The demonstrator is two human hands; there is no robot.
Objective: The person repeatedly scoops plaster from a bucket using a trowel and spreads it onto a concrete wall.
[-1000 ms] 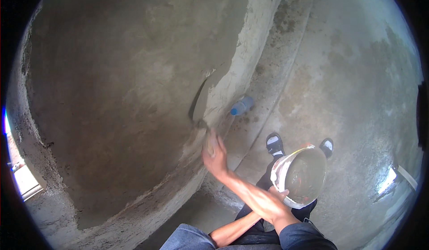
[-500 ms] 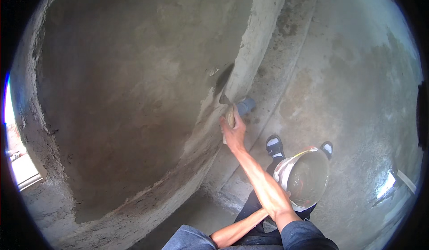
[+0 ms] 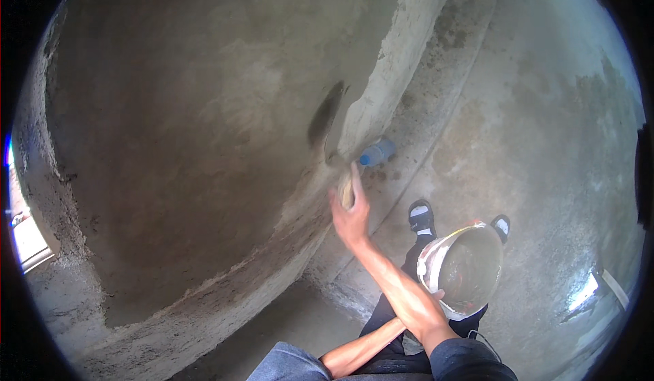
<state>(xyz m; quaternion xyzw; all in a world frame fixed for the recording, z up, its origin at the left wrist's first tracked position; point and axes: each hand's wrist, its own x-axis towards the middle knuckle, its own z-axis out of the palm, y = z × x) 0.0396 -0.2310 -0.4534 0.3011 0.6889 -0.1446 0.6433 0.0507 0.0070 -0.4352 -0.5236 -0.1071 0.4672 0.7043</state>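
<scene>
My right hand (image 3: pixel 351 221) is closed around the pale handle of a trowel (image 3: pixel 347 194). The trowel's blade is blurred and lies along the rough edge of the grey plastered wall (image 3: pixel 204 143); a dark patch shows beside it, and I cannot tell whether that is blade or shadow. Crossing beneath my right forearm, my left arm reaches to a white bucket (image 3: pixel 430 262). A little of my left hand (image 3: pixel 439 294) shows at the bucket's side, gripping it, with most of the fingers hidden. Grey, wet-looking matter coats the bucket's inside.
A blue plastic bottle (image 3: pixel 379 152) lies on the ledge just beyond my right hand. My feet in dark sandals (image 3: pixel 421 216) stand by the bucket on the grey floor (image 3: pixel 531 177). At the far left is a bright opening (image 3: pixel 30 241). A pale strip (image 3: pixel 615 289) lies at the right.
My right hand has shifted slightly left and nearer to me with the trowel. The dark patch by the blade has moved left over the plaster. More of the bottle shows.
</scene>
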